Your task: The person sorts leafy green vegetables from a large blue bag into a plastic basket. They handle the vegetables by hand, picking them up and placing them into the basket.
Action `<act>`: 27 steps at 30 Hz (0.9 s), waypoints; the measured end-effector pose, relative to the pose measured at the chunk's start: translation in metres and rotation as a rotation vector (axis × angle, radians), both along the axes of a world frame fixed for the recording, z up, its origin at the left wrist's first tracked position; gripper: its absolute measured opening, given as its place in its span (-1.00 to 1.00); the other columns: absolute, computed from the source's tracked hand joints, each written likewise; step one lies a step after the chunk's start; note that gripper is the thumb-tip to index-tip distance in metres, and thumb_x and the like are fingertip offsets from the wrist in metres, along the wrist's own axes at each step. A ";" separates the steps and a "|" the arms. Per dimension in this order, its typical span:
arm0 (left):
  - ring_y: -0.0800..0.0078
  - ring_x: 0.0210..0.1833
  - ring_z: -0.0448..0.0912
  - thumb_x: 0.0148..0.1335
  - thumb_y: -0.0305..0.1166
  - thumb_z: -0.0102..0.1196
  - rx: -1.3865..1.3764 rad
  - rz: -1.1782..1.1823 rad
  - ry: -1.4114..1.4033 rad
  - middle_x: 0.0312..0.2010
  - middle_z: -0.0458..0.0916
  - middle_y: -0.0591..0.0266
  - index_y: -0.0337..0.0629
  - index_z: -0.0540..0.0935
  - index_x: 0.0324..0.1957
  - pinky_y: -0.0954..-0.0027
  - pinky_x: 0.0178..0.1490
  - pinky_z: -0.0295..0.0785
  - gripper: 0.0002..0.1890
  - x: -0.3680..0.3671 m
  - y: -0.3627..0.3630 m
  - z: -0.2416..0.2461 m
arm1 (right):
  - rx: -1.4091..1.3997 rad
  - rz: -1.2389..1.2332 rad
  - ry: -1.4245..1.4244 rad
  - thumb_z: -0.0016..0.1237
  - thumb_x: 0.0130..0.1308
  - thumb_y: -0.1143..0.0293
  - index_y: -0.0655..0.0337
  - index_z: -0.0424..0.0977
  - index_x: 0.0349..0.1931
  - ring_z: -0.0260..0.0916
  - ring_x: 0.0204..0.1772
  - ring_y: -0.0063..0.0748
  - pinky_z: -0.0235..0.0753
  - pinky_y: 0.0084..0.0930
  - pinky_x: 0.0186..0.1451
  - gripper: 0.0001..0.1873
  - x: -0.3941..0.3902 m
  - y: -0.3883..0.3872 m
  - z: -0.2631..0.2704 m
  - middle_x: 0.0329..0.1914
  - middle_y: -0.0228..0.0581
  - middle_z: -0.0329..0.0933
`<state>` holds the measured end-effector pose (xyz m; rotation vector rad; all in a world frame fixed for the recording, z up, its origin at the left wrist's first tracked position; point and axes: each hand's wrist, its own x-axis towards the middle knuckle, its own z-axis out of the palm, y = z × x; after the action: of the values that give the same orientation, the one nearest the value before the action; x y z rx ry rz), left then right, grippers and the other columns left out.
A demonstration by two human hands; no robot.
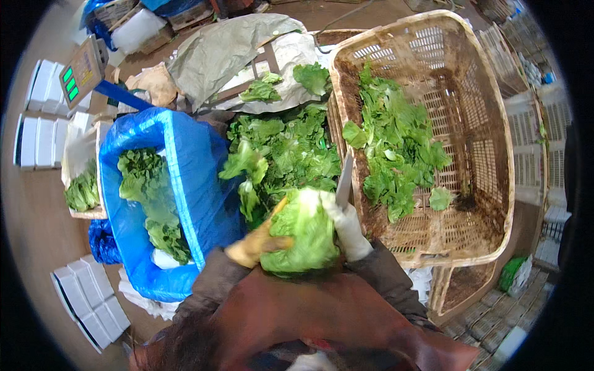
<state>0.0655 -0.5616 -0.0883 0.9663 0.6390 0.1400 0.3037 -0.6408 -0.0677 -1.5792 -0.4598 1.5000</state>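
Observation:
A large head of lettuce (301, 232) is held close before my apron, its pale stem end facing away from me. My left hand (257, 243), in a yellow glove, grips its left side. My right hand (350, 232), in a white glove, holds a knife (344, 181) with the blade pointing away and upward, beside the lettuce's stem end. The knife's handle is hidden in the glove. Beyond the lettuce lies a heap of loose lettuce leaves (292, 143).
At left stands a blue-lined crate (169, 153) with lettuce heads inside. A scale display (76, 79) rises behind it. On the right, a dirty plastic crate (503, 195) holds loose leaves. A grey sack (232, 46) lies at the back; white boxes (90, 297) stand on the floor.

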 end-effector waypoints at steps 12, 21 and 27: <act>0.22 0.69 -0.27 0.19 0.09 0.37 0.115 0.391 -0.182 0.65 -0.20 0.06 -0.15 -0.24 0.62 0.19 0.64 -0.25 0.25 -0.014 0.046 0.004 | 0.439 0.483 -0.151 0.13 0.41 0.07 0.43 0.28 0.40 0.46 0.31 -0.17 0.44 -0.28 0.38 -0.26 0.000 0.128 -0.029 0.38 -0.03 0.43; 0.12 0.45 0.37 -0.02 -0.12 0.57 0.126 1.321 -0.396 0.44 0.33 0.06 -0.08 0.12 0.56 0.05 0.49 0.31 0.16 -0.286 -0.041 0.026 | 0.781 0.976 -0.256 0.31 0.22 0.29 0.30 0.47 0.23 0.53 0.15 -0.32 0.51 -0.46 0.13 -0.41 -0.346 0.214 0.011 0.15 -0.16 0.55; 0.13 0.34 0.49 0.03 -0.25 0.56 0.202 1.744 -0.160 0.37 0.42 0.09 -0.05 0.11 0.57 0.07 0.34 0.48 0.12 -0.412 -0.041 -0.029 | 0.749 1.303 -1.110 0.39 0.05 -0.01 0.14 0.31 0.33 0.45 0.30 0.02 0.57 -0.09 0.22 -0.13 -0.530 0.287 -0.070 0.39 -0.12 0.34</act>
<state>-0.3469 -0.6027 -0.1170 0.3169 1.1704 1.8152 -0.2267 -0.3543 -0.1376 -1.2886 -2.6745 0.7452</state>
